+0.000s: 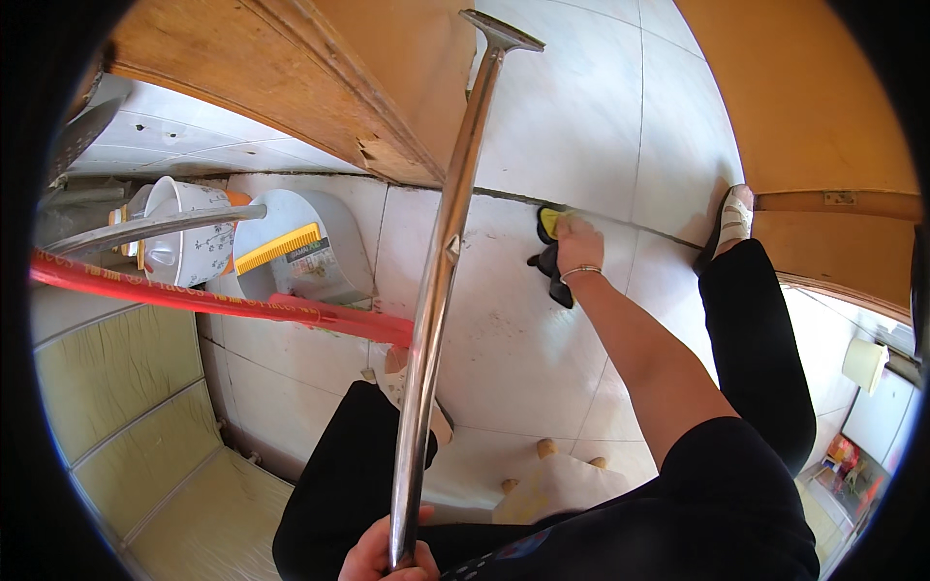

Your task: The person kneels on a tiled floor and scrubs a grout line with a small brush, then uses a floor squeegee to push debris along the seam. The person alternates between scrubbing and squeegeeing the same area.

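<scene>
At the bottom centre, my left hand (pixel 389 552) grips the lower end of a long metal pole (pixel 436 305). The pole rises across the view to a flat, wide metal head (pixel 503 33) at the top. Right of the pole, my right hand (pixel 579 243) is down at the white tiled floor (pixel 501 290), its fingers closed on a black and yellow cloth-like item (pixel 550 250) that lies against the tiles close to a dark joint. Dark smudges mark the floor between the pole and this hand. My right wrist wears a thin bracelet.
A dustpan (pixel 312 254) with a yellow comb edge, a white patterned bin (pixel 192 232) and a red-wrapped handle (pixel 218 298) are at left. Wooden door panels (pixel 290 80) stand above and at right (pixel 821 109). A small stool (pixel 556 486) is below, beside my legs.
</scene>
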`<state>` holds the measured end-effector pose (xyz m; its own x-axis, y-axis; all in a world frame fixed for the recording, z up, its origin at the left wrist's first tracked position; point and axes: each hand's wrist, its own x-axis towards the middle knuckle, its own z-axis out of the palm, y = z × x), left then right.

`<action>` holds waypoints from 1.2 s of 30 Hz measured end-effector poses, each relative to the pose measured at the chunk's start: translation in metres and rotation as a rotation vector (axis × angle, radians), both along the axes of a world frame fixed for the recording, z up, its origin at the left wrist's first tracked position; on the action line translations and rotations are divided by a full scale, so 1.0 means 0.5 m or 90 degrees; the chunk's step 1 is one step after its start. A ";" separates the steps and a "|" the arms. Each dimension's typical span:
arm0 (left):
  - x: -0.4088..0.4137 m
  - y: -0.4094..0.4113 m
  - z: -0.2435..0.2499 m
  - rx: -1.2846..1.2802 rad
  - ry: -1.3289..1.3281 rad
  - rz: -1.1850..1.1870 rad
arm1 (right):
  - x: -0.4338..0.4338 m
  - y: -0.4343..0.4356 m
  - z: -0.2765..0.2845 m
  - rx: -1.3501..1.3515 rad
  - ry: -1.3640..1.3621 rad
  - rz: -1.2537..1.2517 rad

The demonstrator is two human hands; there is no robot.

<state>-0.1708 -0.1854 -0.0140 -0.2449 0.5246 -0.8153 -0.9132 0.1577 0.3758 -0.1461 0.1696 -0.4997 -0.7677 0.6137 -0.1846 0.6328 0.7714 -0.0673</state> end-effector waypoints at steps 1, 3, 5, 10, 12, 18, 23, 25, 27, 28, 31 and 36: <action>-0.002 -0.003 0.000 0.001 0.001 -0.006 | -0.010 -0.008 -0.002 0.006 0.015 0.026; -0.003 -0.010 -0.002 -0.004 -0.005 -0.014 | -0.050 -0.034 -0.009 0.001 0.031 0.054; 0.001 -0.018 -0.003 -0.016 -0.018 -0.017 | -0.080 -0.065 -0.010 -0.026 0.078 0.118; -0.013 -0.004 -0.001 -0.021 -0.019 -0.054 | -0.299 -0.134 0.060 -0.250 -0.045 0.050; -0.010 -0.002 0.000 -0.023 -0.003 -0.041 | -0.341 -0.145 0.079 -0.375 -0.083 -0.023; 0.008 0.012 0.019 0.002 0.000 -0.008 | -0.294 -0.168 0.104 -0.741 -0.025 0.016; 0.013 0.035 0.018 0.012 0.011 -0.029 | -0.081 -0.025 0.016 -0.596 0.233 0.165; 0.016 0.039 0.020 0.001 0.027 -0.028 | 0.041 0.080 0.025 -0.524 0.139 0.108; 0.025 0.042 0.014 -0.004 0.020 -0.027 | 0.106 0.133 0.131 -0.275 -0.110 0.006; 0.026 0.049 0.010 0.003 0.018 -0.032 | 0.122 0.126 0.124 -0.211 -0.090 -0.027; 0.029 0.077 0.010 0.010 0.022 -0.055 | 0.132 0.068 0.088 -0.074 -0.065 -0.052; 0.039 0.139 0.003 0.013 0.032 -0.090 | 0.044 0.005 -0.001 -0.014 0.150 0.137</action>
